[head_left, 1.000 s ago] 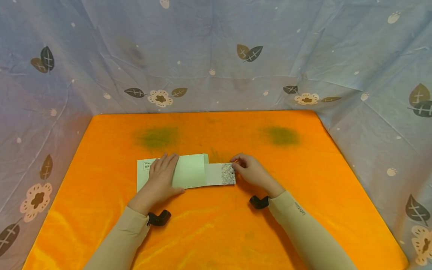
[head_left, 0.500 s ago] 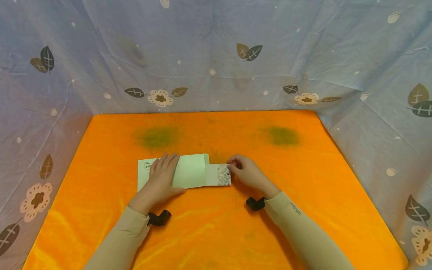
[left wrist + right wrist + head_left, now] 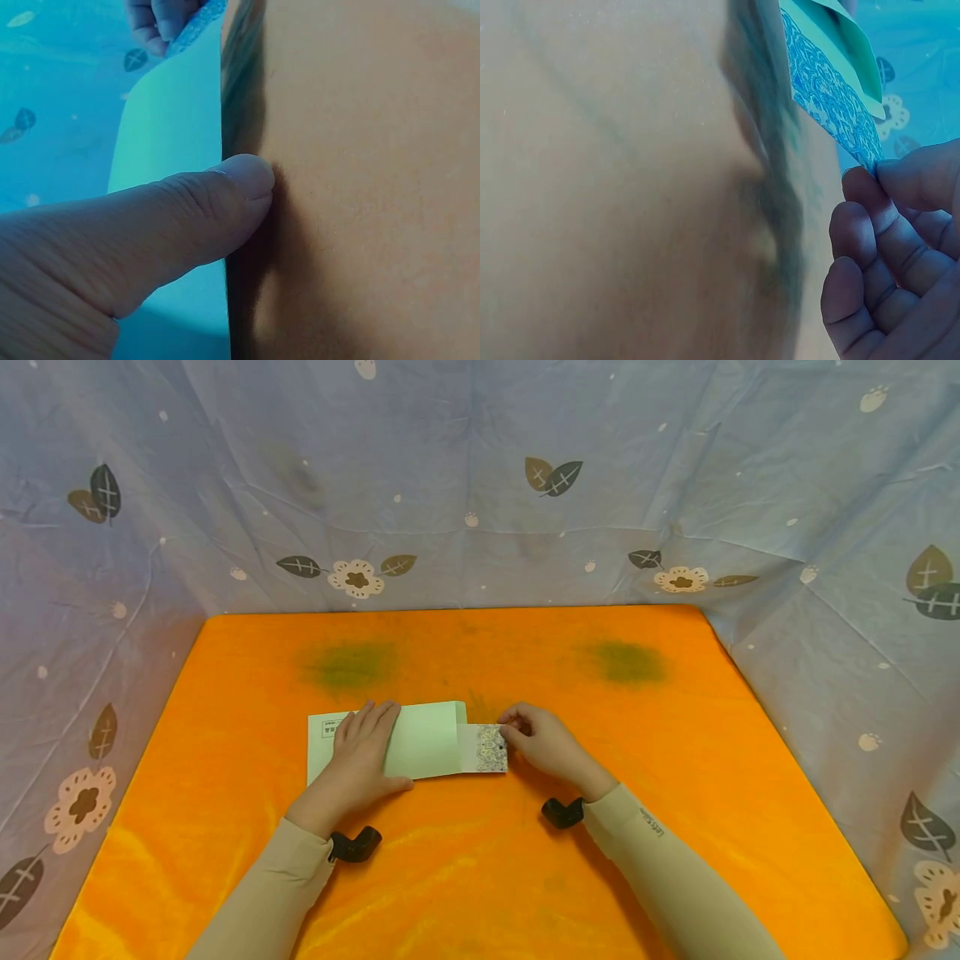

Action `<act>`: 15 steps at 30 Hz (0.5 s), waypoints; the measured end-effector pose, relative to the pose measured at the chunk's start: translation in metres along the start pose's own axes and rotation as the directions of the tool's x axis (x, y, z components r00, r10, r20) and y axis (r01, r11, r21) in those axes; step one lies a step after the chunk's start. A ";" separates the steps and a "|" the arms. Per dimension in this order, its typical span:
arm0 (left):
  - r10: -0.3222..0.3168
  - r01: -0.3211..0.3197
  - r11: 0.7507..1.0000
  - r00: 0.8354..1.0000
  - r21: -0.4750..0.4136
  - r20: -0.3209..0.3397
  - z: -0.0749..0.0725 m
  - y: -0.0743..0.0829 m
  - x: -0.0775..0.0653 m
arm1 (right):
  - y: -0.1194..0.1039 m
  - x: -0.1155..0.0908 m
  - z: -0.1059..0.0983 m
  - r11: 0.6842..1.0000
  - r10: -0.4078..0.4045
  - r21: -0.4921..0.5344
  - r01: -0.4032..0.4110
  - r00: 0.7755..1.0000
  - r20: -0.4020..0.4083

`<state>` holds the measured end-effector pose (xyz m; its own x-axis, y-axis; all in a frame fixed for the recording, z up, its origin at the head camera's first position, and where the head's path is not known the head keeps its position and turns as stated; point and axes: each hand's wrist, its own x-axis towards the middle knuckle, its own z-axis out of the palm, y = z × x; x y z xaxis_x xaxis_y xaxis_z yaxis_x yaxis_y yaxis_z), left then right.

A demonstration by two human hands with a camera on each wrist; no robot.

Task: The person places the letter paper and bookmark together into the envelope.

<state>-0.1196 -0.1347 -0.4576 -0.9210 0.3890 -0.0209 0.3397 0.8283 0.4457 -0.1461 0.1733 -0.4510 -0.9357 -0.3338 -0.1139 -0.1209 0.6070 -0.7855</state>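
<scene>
A pale green envelope (image 3: 423, 739) lies on the table with its mouth toward the right. My left hand (image 3: 360, 768) rests flat across its left part, fingers spread, covering some of the printed label. In the left wrist view the thumb (image 3: 240, 180) reaches over the envelope's near edge. A white card (image 3: 491, 749) with a lacy patterned end sticks out of the mouth; its other end is hidden inside. My right hand (image 3: 547, 743) pinches the card's far right corner between thumb and forefinger, as the right wrist view shows on the blue-looking pattern (image 3: 829, 94).
An orange cloth (image 3: 480, 877) covers the table, with two dark greenish patches toward the back. Grey-blue curtains (image 3: 465, 468) printed with flowers and leaves stand behind and at both sides. A black wrist fitting (image 3: 562, 812) sits at each sleeve.
My right hand has moved left with the card, so less of it shows outside the envelope. The left hand stays on the envelope, which has shifted very slightly right.
</scene>
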 end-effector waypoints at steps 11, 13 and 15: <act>0.001 -0.001 1.000 1.000 0.001 0.002 0.000 0.001 0.001 | -0.004 0.002 0.002 1.000 0.006 -0.005 -0.006 1.000 0.015; 0.000 0.000 1.000 1.000 0.000 0.003 0.000 0.002 0.001 | -0.005 0.002 0.002 1.000 0.001 -0.005 -0.001 1.000 0.015; -0.002 0.002 1.000 1.000 0.001 0.004 0.000 0.002 0.001 | -0.005 0.002 0.002 1.000 -0.005 -0.005 0.005 1.000 0.016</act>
<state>-0.1199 -0.1326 -0.4567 -0.9208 0.3893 -0.0252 0.3386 0.8294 0.4443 -0.1470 0.1678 -0.4491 -0.9296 -0.3484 -0.1199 -0.1273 0.6090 -0.7829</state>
